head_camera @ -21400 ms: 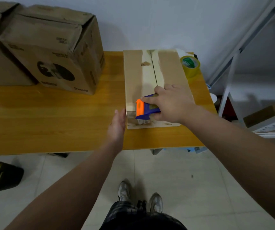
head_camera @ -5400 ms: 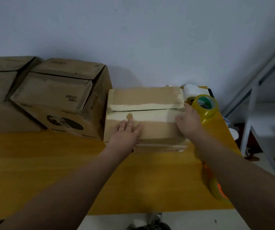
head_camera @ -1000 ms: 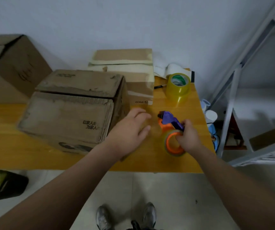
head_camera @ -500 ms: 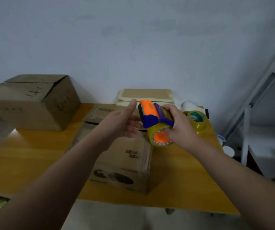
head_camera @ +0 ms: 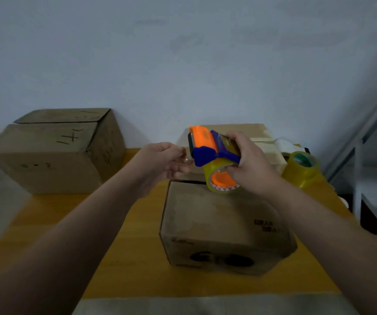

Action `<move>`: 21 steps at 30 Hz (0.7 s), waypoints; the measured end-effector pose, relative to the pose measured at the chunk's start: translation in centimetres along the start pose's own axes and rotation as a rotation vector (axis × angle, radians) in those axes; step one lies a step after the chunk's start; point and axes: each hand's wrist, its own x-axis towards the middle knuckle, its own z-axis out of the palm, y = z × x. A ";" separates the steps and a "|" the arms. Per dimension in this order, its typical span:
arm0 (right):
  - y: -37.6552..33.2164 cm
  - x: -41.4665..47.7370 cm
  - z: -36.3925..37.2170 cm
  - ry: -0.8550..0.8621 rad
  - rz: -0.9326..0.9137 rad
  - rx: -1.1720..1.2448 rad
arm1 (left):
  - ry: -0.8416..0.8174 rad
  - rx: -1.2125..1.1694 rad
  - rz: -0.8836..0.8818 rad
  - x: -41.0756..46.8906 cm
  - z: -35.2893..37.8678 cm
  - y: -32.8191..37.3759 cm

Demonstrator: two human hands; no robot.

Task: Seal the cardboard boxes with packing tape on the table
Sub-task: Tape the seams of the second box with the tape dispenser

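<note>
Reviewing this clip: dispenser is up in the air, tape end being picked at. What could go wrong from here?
The left hand works right beside the tape dispenser blade edge, so a finger could get nicked. The right hand holds the dispenser above the near box, unbraced; the tape may stick to itself. The spare tape roll near the table edge could get knocked.

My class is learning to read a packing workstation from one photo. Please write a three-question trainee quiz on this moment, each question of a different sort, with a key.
1. True or false: the right hand holds the orange and blue tape dispenser in the air above the table.
2. Multiple choice: the spare yellowish roll of clear tape stands (A) on the wooden table's right side, (B) on top of the left box, (C) on the floor.
3. Fill in: the left hand reaches for the dispenser's ____ end.

Key: 1 true; 2 A; 3 orange. The nearest brown cardboard box lies below the dispenser, and no tape shows on it.
</note>
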 end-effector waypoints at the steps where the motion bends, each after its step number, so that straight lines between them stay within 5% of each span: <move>1: -0.4 0.0 0.7 0.005 0.009 0.016 | -0.004 -0.033 -0.013 0.2 -0.6 -0.1; 10: -2.2 0.5 2.8 0.058 0.035 0.003 | -0.125 -0.338 -0.153 1.8 -3.8 -0.7; 16: -3.9 1.2 0.4 -0.173 -0.135 -0.595 | -0.071 -0.047 -0.106 3.3 -5.7 -2.5; 21: -3.0 -0.3 -2.9 -0.367 -0.034 -0.890 | 0.026 -0.069 -0.158 3.0 -9.1 -5.4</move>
